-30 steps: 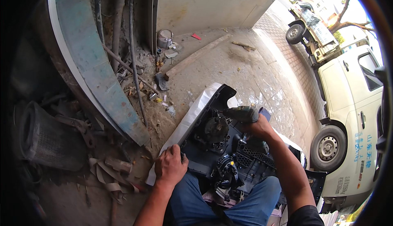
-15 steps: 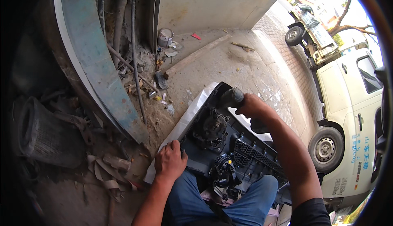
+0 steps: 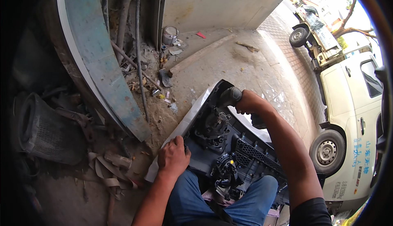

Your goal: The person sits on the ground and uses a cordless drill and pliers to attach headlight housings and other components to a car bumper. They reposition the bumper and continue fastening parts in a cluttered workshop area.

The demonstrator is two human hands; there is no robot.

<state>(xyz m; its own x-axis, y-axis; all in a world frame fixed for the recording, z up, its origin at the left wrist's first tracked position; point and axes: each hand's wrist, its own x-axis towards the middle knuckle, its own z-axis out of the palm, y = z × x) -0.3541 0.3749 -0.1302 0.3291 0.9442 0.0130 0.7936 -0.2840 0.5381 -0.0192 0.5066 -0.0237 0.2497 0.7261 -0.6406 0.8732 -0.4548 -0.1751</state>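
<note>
A large black plastic vehicle panel (image 3: 200,155) with a honeycomb grille (image 3: 258,154) lies slanted across and beyond my knees. Two black round-bodied units, a far one (image 3: 213,127) and a near one (image 3: 224,172), sit on its inner side. My right hand (image 3: 250,102) is wrapped round the handle of a dark cordless drill (image 3: 230,97). The drill hangs over the panel's far end; its tip is hidden. At the panel's left edge, my left hand (image 3: 174,157) is closed on the rim, with the thumb on the inner face.
White sheet-like material (image 3: 192,110) shows along the panel's left side. Scrap, straps (image 3: 106,172) and a mesh cylinder (image 3: 53,134) lie at the left, below a curved metal strip (image 3: 98,58). Behind are a bucket (image 3: 170,35) and a wooden plank (image 3: 200,54). A cream truck (image 3: 344,95) stands at right.
The view has shifted slightly, so the background sits a little farther right and lower. Both hands keep their holds, and the drill stays at the panel's far end.
</note>
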